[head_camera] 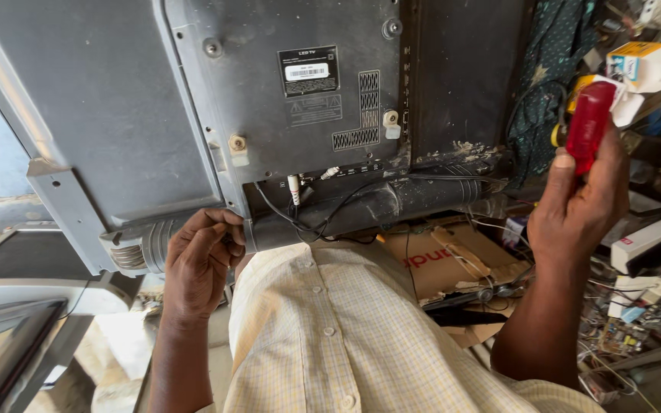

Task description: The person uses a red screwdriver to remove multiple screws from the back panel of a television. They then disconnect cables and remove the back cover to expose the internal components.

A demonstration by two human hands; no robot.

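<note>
Head view: red tool's (589, 126) tip hidden behind right hand (575, 206).

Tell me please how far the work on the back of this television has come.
Done: no sign yet; the grey back cover sits on the set, with screws in it.
In hand: the left hand grips the lower edge of the television by the black cables, and the right hand holds up a red-handled tool, away from the set.
Left: the cover is not yet off.
</note>
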